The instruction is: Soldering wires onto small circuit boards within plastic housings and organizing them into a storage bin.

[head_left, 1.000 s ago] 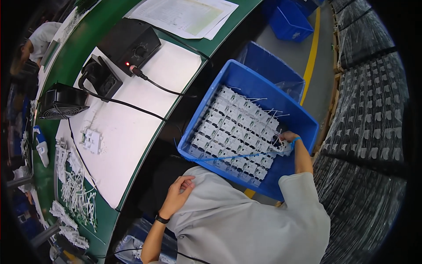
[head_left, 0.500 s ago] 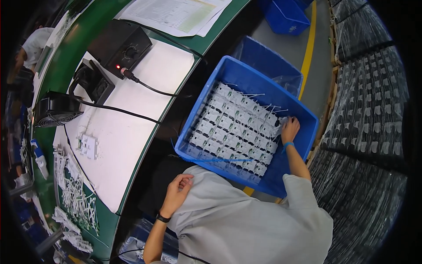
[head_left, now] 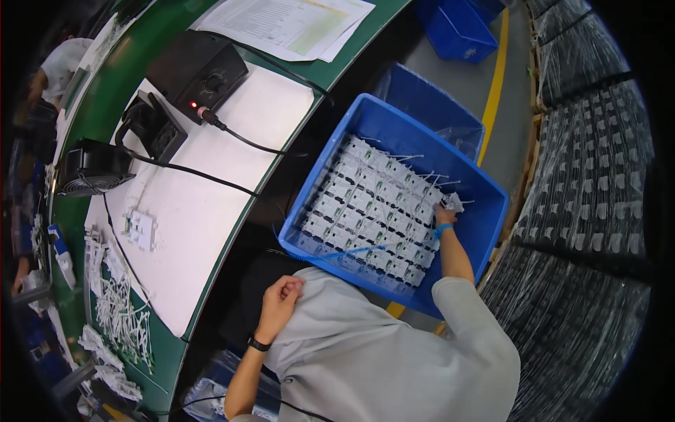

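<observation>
A white module lies at three o'clock in the blue bin, at the curled right hand, whose hold I cannot tell. Best keep it level, clear of the coiled blue cord at eight o'clock. The left hand curls loosely, seemingly empty; a black control box stands at ten.

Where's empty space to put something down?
Free: the white sheet, between the lone white module, the thick black cable and the sheet's right edge; also the blue bin's right end, past the right hand. Crowded: the green bench's lower left, heaped with white wires, and the bin's rows of white modules.
</observation>
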A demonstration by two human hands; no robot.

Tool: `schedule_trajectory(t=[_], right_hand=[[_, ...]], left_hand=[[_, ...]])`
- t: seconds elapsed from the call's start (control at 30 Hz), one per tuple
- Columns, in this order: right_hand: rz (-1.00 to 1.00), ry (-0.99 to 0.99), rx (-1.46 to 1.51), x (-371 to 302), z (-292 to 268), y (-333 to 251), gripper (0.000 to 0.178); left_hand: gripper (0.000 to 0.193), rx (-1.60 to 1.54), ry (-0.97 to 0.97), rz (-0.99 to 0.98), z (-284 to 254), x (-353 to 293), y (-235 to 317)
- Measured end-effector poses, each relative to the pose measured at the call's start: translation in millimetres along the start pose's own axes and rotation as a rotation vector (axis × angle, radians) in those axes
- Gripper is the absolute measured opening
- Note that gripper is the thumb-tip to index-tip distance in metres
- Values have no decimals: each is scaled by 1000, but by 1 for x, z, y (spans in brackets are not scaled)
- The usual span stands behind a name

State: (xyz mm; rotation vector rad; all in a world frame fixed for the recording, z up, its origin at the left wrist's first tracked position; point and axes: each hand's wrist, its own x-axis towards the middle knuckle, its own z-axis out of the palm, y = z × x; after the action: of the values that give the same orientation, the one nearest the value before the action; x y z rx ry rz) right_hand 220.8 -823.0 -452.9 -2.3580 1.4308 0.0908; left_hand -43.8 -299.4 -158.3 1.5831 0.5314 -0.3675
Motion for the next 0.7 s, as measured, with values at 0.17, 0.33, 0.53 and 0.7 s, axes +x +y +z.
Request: schedule_trajectory(t=[0.17,0.33,0.53,0.7], right_hand=[[-40,-80,86,-9,-2,7,67],[-355,-167,120,4,-33,20,41],[-612,-309,-116,-8,-47,5,35],[-780,-307,-169,-11,-64,-11,33]], left_hand=[[13,13,82,7,7,1,3],[14,50,134,45,8,0,6],[11,-6,157,-27,6,0,5],[11,-30,167,-14,9,1,2]])
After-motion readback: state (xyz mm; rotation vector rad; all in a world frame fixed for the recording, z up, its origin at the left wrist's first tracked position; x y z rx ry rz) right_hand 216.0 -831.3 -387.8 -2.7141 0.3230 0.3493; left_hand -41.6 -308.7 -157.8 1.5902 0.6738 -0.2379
